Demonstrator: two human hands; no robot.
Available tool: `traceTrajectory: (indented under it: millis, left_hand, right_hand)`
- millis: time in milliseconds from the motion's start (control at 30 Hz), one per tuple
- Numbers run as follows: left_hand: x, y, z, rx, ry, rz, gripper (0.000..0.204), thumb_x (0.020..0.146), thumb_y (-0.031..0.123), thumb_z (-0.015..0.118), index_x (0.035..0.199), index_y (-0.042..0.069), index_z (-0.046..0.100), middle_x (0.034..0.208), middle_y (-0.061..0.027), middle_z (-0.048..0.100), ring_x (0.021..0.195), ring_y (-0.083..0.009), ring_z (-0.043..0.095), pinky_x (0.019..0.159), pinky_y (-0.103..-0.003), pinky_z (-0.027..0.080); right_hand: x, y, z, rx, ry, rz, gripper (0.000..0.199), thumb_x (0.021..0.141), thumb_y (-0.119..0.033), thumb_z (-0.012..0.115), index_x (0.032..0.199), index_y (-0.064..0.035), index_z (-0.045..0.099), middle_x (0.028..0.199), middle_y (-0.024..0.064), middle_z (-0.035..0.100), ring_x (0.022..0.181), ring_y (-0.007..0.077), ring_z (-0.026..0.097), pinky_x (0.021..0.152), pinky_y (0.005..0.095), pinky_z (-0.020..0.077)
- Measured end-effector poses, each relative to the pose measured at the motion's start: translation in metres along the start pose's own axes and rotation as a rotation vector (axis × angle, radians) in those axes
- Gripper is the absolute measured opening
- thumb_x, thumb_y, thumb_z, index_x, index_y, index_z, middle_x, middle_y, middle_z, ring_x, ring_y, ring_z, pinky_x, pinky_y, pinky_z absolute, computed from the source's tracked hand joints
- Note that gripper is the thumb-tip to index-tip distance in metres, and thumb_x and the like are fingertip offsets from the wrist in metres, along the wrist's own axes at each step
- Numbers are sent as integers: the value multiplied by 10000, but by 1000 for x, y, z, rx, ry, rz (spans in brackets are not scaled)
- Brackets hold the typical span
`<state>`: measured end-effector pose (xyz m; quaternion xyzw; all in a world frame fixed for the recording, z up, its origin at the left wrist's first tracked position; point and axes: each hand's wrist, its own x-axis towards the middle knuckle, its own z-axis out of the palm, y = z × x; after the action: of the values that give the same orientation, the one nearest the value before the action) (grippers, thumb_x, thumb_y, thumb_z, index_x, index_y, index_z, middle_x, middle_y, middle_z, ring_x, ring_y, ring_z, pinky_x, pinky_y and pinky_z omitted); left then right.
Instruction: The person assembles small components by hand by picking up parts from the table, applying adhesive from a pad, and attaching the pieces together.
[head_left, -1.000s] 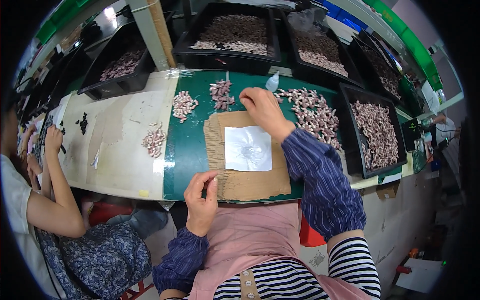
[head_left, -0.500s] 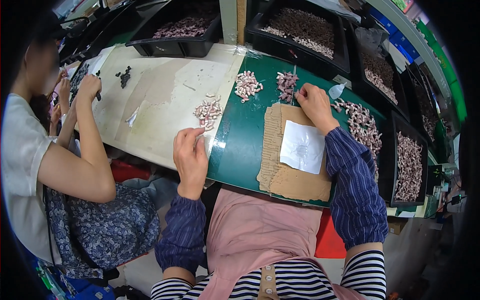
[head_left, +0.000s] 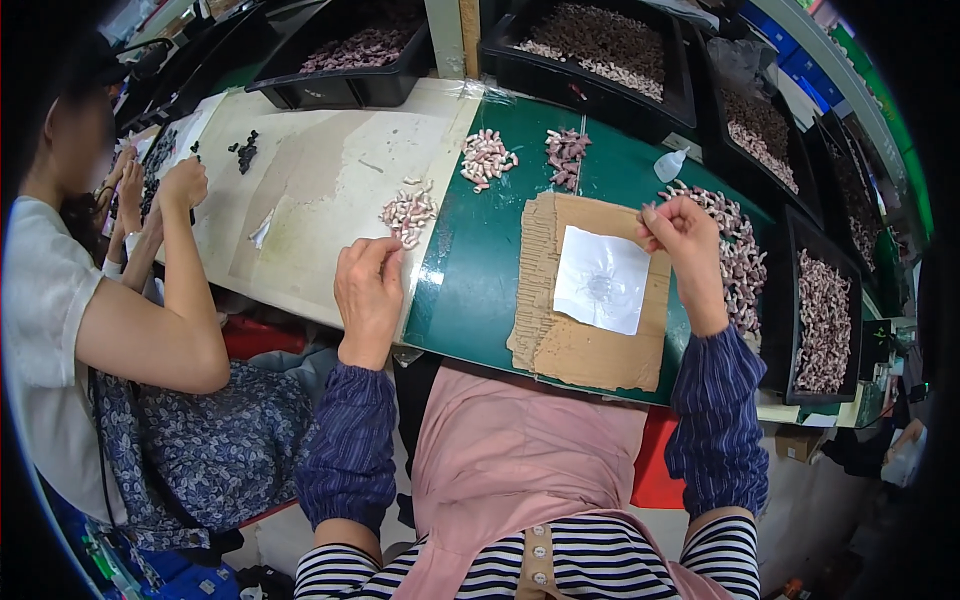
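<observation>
My right hand [head_left: 688, 245] is raised over the right edge of a brown corrugated cardboard sheet [head_left: 600, 365]. Its thumb and fingertips pinch a small dark purplish piece [head_left: 648, 208]. On the cardboard lies a white paper sheet [head_left: 590, 265], creased in the middle. My left hand [head_left: 368, 290] rests palm down on the pale table part, fingers loosely bent, thumb a little apart. Its fingertips reach the near edge of a heap of small pink-and-white pieces [head_left: 408, 212]. Two further heaps lie beyond the cardboard: pink-and-white pieces [head_left: 487, 160] and purplish pieces [head_left: 567, 158].
A translucent squeeze bottle [head_left: 670, 165] lies behind a long heap of mixed pieces [head_left: 740, 250] at the right. Black bins [head_left: 690, 125] of pieces line the back and right. To my left, a co-worker [head_left: 130, 320] handles small black pieces [head_left: 245, 152].
My right hand has come back from the purplish heap toward me and to the right, a small piece now in its fingertips. My left hand has shifted slightly left and forward to its heap.
</observation>
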<state>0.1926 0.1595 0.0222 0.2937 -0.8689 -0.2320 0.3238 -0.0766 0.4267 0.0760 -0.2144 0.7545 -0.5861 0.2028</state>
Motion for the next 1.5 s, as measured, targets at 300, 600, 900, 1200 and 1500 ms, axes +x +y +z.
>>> traceTrajectory:
  millis: [300, 600, 900, 1200, 1500]
  left_hand:
    - [3, 2, -2, 25, -28, 52, 106, 848, 19, 686, 948, 24, 720, 893, -131, 668, 851, -333, 616, 764, -421, 490]
    - [18, 8, 15, 41, -203, 322, 234, 799, -58, 649, 989, 38, 749, 898, -121, 646, 887, -321, 613, 779, -411, 508]
    - [10, 10, 10, 54, -118, 386, 175, 798, -34, 696, 964, 21, 697, 856, -118, 619, 830, -311, 617, 745, -383, 507]
    - [-58, 62, 20, -1018, -365, -434, 155, 972, 68, 664, 1102, -13, 692, 895, -54, 726, 719, -46, 579, 623, -183, 458]
    - [-88, 87, 22, -1236, -449, -603, 142, 966, 67, 682, 1060, -37, 700, 901, -75, 734, 717, -60, 608, 615, -189, 477]
  right_hand:
    - [-75, -8, -3, 198, -66, 16, 67, 966, -34, 610, 1026, -27, 581, 910, 50, 657, 785, 105, 642, 689, 232, 510]
    - [-120, 11, -4, 327, -68, 97, 144, 967, -14, 628, 1107, 15, 641, 980, 61, 677, 801, 110, 665, 710, 239, 550]
    - [-119, 16, 8, 230, -19, 71, 172, 952, 20, 629, 1118, 65, 642, 987, 82, 689, 867, 144, 704, 766, 243, 577]
    - [-103, 17, 20, -460, 60, -321, 204, 866, -2, 689, 1070, 15, 688, 925, 177, 717, 765, 297, 706, 673, 363, 538]
    - [-84, 19, 36, -718, 41, -433, 72, 856, -54, 711, 914, -26, 679, 888, 135, 677, 812, 339, 668, 698, 433, 519]
